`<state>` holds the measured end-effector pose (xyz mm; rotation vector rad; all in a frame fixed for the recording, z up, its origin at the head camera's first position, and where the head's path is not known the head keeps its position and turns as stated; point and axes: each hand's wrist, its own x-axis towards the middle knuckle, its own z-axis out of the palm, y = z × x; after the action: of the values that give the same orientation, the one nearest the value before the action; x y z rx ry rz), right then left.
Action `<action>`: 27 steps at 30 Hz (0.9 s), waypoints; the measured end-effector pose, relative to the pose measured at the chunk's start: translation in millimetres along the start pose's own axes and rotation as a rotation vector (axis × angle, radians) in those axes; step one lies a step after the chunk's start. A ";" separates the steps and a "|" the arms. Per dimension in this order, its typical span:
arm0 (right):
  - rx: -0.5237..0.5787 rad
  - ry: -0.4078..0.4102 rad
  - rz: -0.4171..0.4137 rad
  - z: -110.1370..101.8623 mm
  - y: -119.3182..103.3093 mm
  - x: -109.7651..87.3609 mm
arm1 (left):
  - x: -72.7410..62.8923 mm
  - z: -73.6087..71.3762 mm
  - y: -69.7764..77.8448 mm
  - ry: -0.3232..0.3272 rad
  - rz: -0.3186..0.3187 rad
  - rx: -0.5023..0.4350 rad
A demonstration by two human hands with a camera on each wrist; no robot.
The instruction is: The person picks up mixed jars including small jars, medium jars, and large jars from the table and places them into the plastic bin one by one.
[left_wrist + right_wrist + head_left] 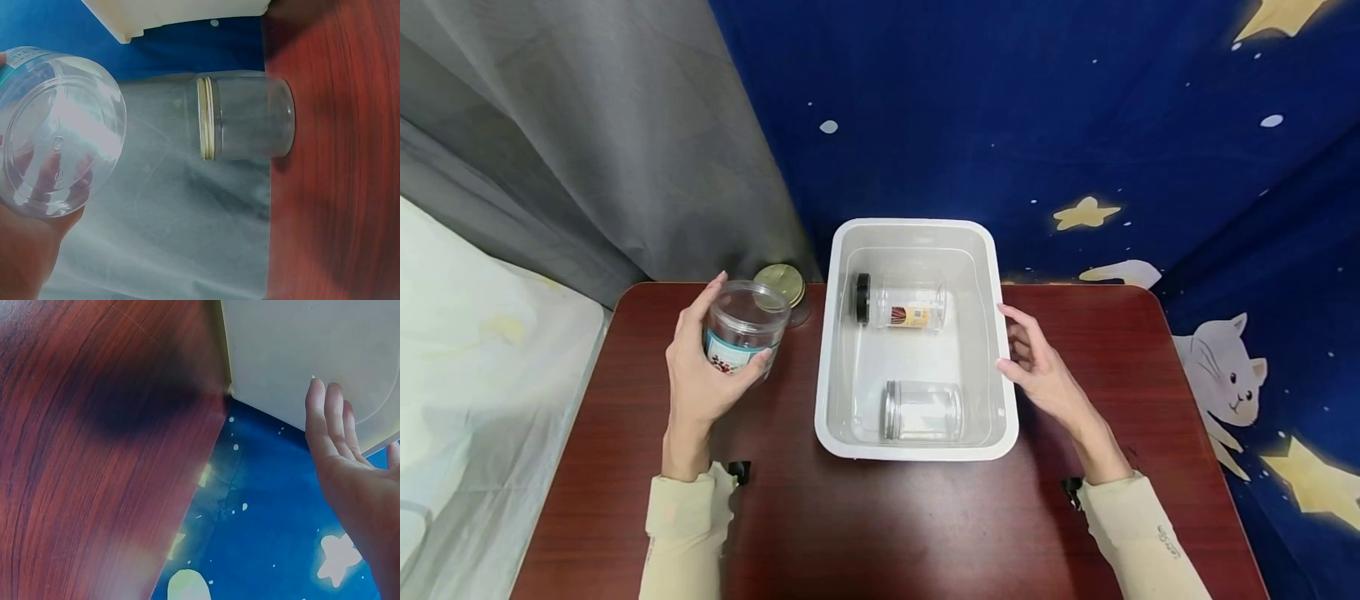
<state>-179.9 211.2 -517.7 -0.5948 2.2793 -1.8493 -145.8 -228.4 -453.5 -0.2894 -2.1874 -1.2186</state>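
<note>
My left hand [703, 367] grips a clear plastic jar [747, 321] with a blue-edged label, held above the table's left side. In the left wrist view the base of this jar [69, 140] faces the camera. Close behind it stands another clear jar with a gold lid [781, 282], upright on the table. At the white plastic bin [916, 452], my right hand [1045, 375] rests its fingertips by the right rim. Its fingers [334, 419] lie fairly straight against the bin's outer wall in the right wrist view.
Inside the bin, a black-lidded jar [906, 302] lies on its side toward the far end. Another clear jar [923, 411] lies near the front wall. The dark red table [887, 533] ends at a grey curtain [587, 125] and a blue starry curtain [1000, 108].
</note>
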 end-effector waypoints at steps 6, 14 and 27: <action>0.006 0.006 -0.008 0.7 0.6 0.2 | 3.3 -0.4 6.6 -0.014 0.014 -0.016; 0.004 0.008 -0.005 0.7 0.2 0.6 | 2.6 -2.3 -25.2 -0.079 0.027 0.061; -0.001 0.011 0.000 1.4 0.9 0.2 | 18.0 -7.4 14.7 -0.075 0.064 -0.023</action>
<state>-179.7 210.0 -518.8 -0.5859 2.2868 -1.8561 -150.3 -228.3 -429.6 -0.4169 -2.2114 -1.2161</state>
